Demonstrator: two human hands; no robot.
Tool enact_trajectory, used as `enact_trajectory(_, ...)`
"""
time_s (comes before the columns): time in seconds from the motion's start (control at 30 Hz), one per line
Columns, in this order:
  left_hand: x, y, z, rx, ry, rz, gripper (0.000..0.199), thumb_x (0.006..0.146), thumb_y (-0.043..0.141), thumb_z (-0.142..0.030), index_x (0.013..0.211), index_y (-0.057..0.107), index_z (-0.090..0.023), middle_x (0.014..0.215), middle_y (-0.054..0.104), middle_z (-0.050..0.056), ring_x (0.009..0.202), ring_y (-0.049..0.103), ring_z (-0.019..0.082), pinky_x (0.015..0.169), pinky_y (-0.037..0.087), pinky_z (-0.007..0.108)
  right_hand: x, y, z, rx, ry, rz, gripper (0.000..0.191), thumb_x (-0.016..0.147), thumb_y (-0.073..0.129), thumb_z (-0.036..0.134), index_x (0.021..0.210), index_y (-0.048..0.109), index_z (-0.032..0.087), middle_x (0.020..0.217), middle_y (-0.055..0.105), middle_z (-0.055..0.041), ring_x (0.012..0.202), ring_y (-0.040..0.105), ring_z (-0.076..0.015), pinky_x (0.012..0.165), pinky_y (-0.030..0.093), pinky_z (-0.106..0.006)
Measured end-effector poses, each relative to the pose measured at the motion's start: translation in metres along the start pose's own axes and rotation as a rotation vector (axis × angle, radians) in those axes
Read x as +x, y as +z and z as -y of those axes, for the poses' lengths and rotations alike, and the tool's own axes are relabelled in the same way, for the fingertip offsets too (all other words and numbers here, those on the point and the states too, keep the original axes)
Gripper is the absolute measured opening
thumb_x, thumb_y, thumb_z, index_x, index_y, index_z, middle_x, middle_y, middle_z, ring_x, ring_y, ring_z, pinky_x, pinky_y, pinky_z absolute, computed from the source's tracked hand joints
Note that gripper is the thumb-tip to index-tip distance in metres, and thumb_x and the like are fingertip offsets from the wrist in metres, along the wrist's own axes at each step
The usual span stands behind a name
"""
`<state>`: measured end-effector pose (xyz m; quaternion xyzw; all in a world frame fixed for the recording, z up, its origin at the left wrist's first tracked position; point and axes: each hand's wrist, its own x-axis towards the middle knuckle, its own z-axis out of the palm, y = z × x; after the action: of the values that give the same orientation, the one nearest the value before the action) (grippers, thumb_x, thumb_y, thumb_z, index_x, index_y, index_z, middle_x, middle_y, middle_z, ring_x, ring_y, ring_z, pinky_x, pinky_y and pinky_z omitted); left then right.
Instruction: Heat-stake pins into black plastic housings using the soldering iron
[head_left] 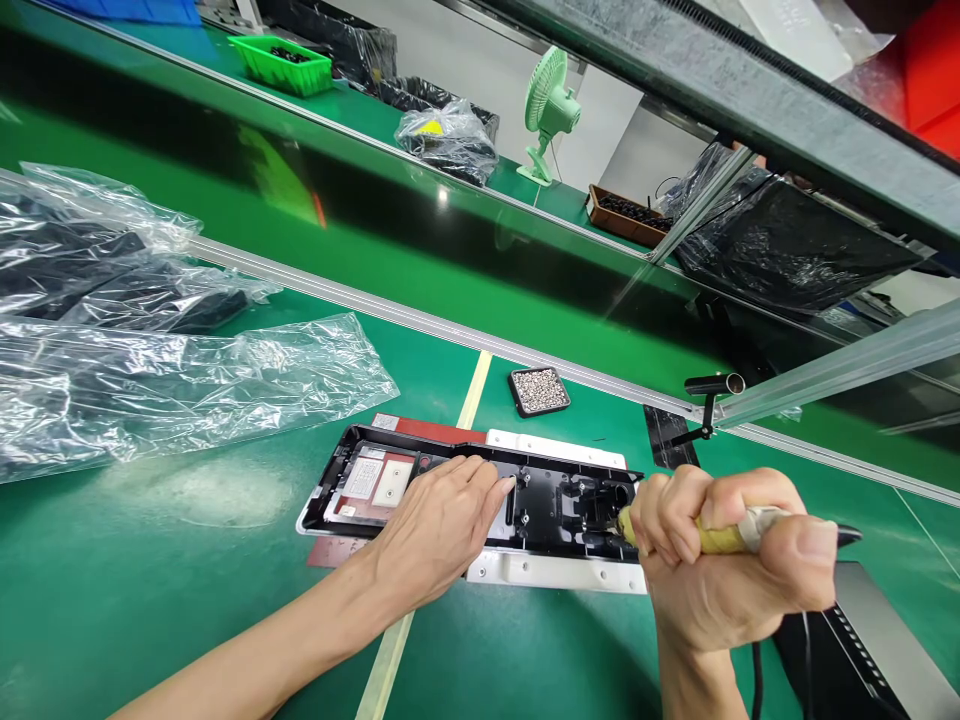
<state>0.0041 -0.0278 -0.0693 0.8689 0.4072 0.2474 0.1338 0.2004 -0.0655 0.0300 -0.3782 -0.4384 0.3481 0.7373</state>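
A long black plastic housing (551,500) lies inside-up between white rails, with posts and ribs along its right half. My left hand (450,515) rests over its middle, fingers closed and bent down onto it; the fingertips are partly hidden. My right hand (720,560) is wrapped round a corded electric screwdriver (720,538) bound in yellow tape. The driver points left at the housing's right end, and I cannot make out its bit. Beyond the housing sits a small black tray (540,391) full of tiny silvery metal parts.
A white rail (555,571) borders the housing's near side. Clear plastic bags (187,390) holding black parts cover the left. A black-and-grey panel (892,640) lies at lower right. A small black cylinder on a bracket (709,385) stands by the metal frame. A green fan (551,110) is behind.
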Motion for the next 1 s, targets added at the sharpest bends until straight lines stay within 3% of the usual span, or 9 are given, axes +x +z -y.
enact_trajectory(1.0,0.0006,-0.0019,-0.0010,-0.014,-0.017,0.029,0.036,0.111,0.032,-0.029,0.078,0.045,-0.022,0.071,0.056,0.000,0.065,0.052,0.019,0.064,0.037,0.035,-0.0011,0.0017,-0.0005,0.019,0.011,-0.007,0.041,0.089,0.061,0.052,0.062,0.054,0.021,0.041,0.040,0.0072,0.034,0.030,-0.0085,0.034,0.031,-0.020)
